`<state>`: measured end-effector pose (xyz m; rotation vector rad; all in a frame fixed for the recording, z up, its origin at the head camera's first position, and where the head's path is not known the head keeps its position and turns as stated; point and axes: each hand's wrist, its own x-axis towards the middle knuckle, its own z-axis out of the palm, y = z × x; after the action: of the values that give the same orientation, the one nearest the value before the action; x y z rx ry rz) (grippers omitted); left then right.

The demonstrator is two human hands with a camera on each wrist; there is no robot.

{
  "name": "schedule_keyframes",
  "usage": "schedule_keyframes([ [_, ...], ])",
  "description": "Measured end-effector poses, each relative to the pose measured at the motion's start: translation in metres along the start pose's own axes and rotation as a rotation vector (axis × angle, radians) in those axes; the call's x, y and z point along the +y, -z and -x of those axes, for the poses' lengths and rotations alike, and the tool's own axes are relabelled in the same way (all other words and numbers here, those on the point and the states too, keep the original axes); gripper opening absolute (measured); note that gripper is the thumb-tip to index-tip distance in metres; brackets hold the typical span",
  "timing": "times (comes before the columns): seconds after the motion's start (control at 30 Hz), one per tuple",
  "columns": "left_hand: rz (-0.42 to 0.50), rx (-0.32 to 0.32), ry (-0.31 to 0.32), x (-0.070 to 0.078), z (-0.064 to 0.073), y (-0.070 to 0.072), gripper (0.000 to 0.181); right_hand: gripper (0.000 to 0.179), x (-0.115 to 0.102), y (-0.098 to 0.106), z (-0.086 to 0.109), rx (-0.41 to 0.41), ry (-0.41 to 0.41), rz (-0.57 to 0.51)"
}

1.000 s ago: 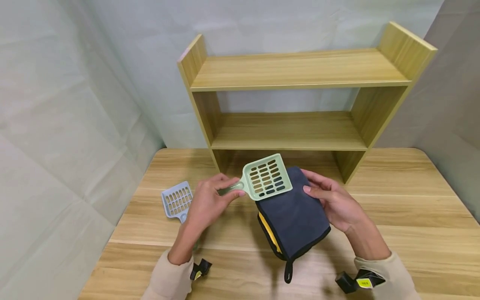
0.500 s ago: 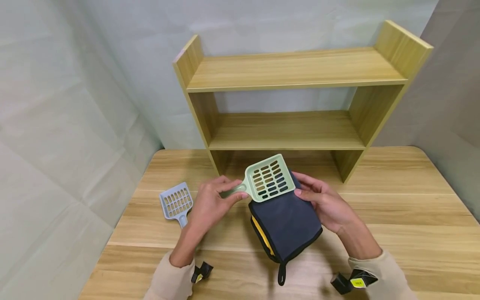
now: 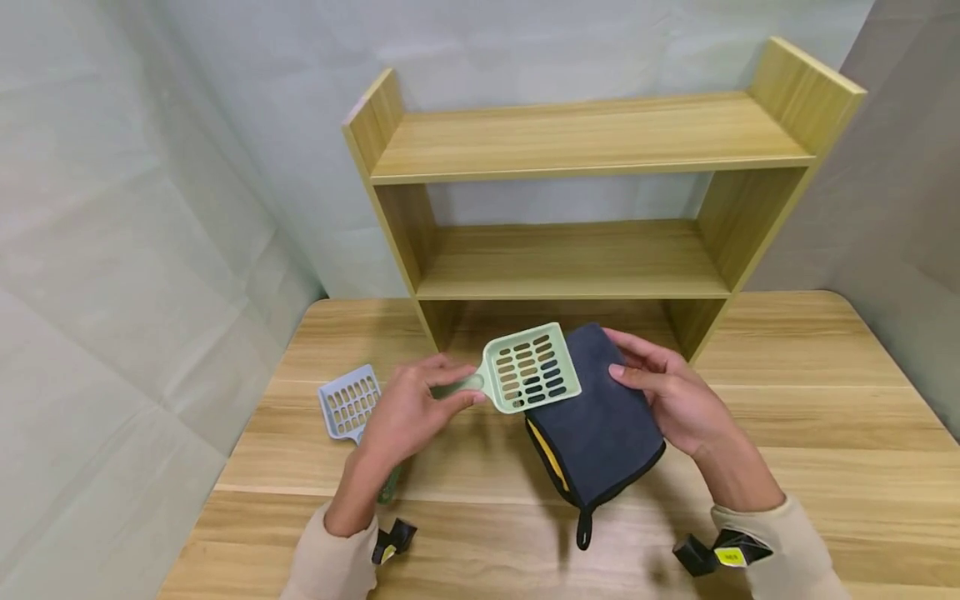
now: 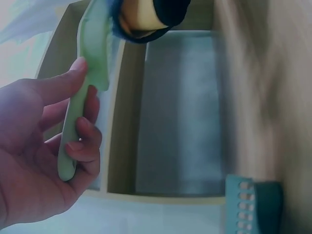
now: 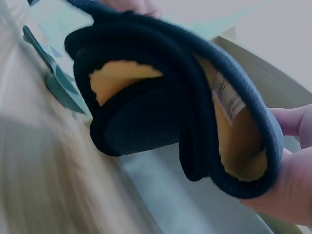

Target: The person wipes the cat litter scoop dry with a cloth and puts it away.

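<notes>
My left hand pinches the handle of a light green litter scoop between thumb and fingers. In the left wrist view the same scoop stands edge-on with the fingers curled round its handle. My right hand grips the right edge of a folded dark grey cleaning cloth, thumb on top. The cloth has black edging, a yellow inner side and a hanging loop. Its folded layers and a white label show on the cloth in the right wrist view. The green scoop's blade overlaps the cloth's upper left corner in the head view.
A blue-grey litter scoop lies on the table at left, its lower part hidden by my left forearm. A small dark green piece shows beside that forearm. Behind stands a two-tier wooden shelf against a pale fabric backdrop.
Over the last half second the cloth and my right hand have shifted right, and the green scoop slightly down and left, so they overlap less. Before that, the cloth moved left under the scoop.
</notes>
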<state>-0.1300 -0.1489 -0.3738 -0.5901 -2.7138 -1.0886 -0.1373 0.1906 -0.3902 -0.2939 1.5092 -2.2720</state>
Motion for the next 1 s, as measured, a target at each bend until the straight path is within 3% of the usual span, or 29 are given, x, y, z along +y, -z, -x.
schedule_keyframes([
  [0.3,0.009,-0.093,-0.008,0.002,0.003,0.012,0.037,0.048,-0.005,0.005,0.001,0.067,0.095,0.222],
  [0.7,0.139,-0.182,-0.097,0.000,-0.001,0.002,0.036,0.048,0.005,0.001,-0.004,-0.026,0.126,0.178],
  [1.0,0.210,-0.203,-0.153,0.000,-0.002,-0.005,0.035,0.050,0.015,-0.006,-0.008,-0.024,0.135,0.285],
])
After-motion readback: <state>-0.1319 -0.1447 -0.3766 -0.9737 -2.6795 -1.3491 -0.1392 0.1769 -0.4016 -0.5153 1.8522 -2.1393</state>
